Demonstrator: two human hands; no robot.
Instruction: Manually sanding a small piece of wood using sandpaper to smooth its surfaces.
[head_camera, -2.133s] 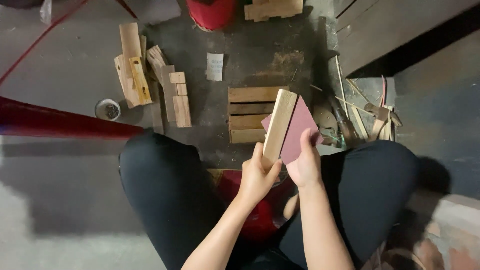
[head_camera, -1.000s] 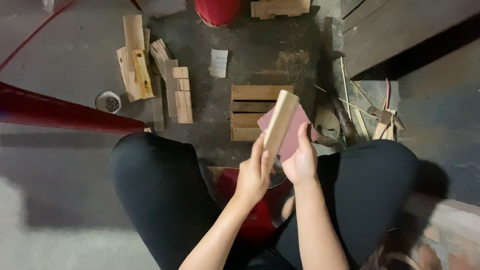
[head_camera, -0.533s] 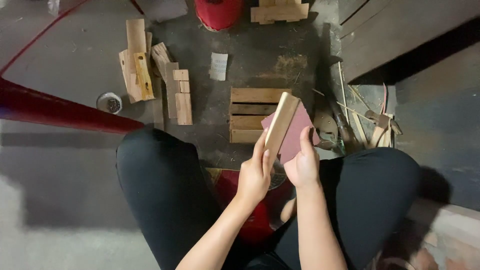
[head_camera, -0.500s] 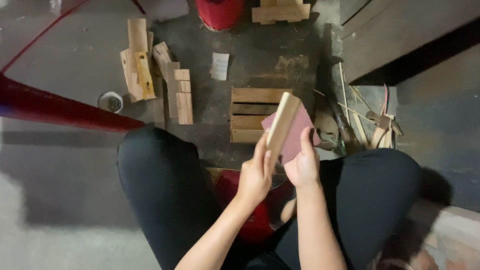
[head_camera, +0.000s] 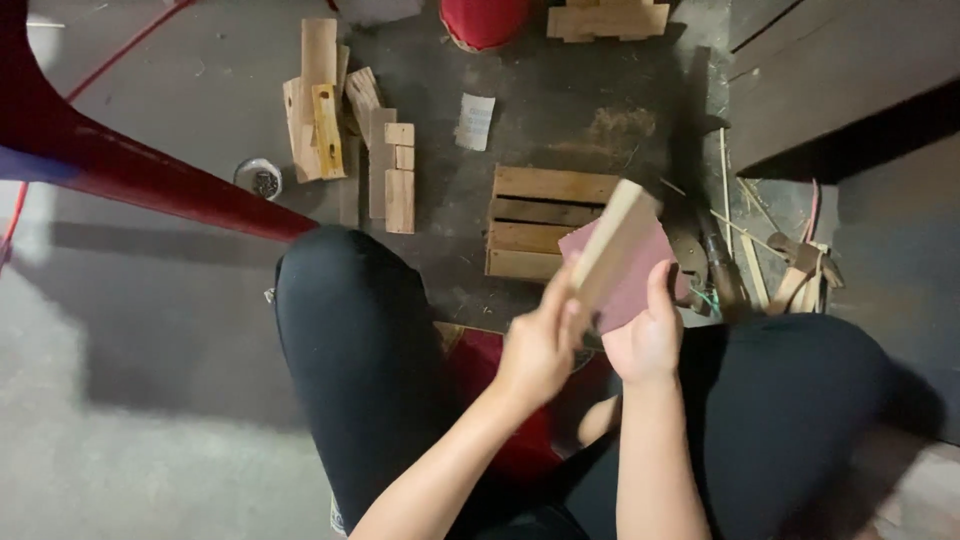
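Left hand (head_camera: 540, 345) grip clamped on pale wood block (head_camera: 615, 243), right hand (head_camera: 645, 335) grip closed on reddish sandpaper sheet (head_camera: 630, 280) behind it — sanding seemingly midway. Slatted wooden piece (head_camera: 535, 225) on floor beyond grip; offcuts (head_camera: 385, 165) farther left — untouched.

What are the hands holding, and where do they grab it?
Left hand grips the wooden block by its lower end; right hand holds the reddish sandpaper sheet underneath.

Pale wood block (head_camera: 612, 243), reddish sandpaper (head_camera: 630, 285)
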